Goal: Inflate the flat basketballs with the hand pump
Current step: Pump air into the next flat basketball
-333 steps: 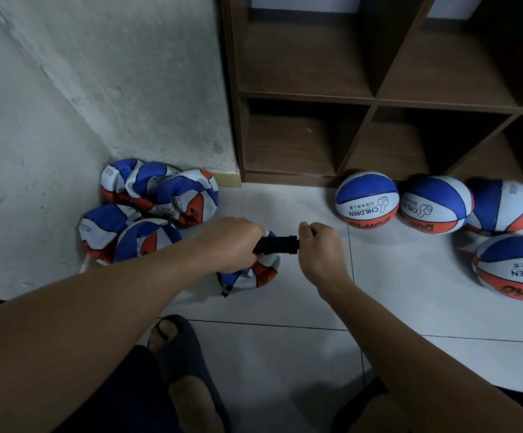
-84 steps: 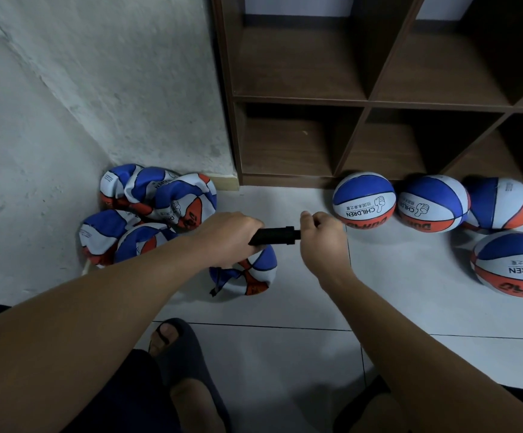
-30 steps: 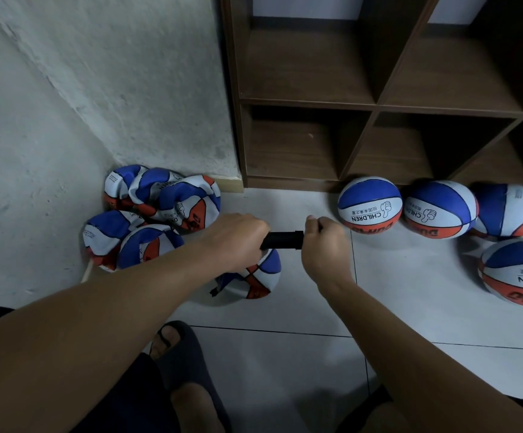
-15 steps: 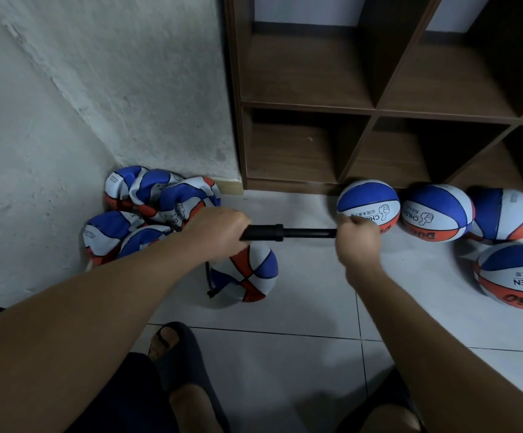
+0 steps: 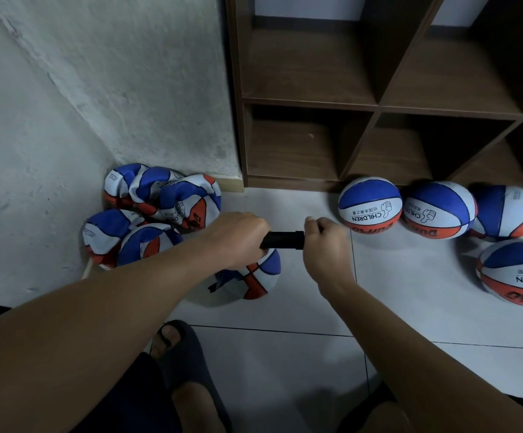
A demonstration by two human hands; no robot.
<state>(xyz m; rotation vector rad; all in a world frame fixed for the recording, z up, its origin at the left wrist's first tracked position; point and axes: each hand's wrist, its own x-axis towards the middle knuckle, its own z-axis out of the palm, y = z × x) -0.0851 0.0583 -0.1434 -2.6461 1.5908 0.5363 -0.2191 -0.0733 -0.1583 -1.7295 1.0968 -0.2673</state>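
Pump (image 5: 282, 240) lies level between both hands, its long axis running left to right above the tiled floor (image 5: 394, 276); left hand (image 5: 236, 237) is clenched round the barrel end, right hand (image 5: 326, 245) is curled round the handle end, and only a short black stretch shows between them, so the stroke looks pushed home; the ball being filled (image 5: 255, 276) sits on the floor just below and slightly toward the left hand, nearer that hand than the right; where the pump joins it is hidden. The next stroke, I judge, means drawing the right hand rightward along that axis; a crumpled heap of flat balls (image 5: 147, 214) waits in the corner; inflated balls (image 5: 369, 207) line the wooden shelf (image 5: 376, 104).
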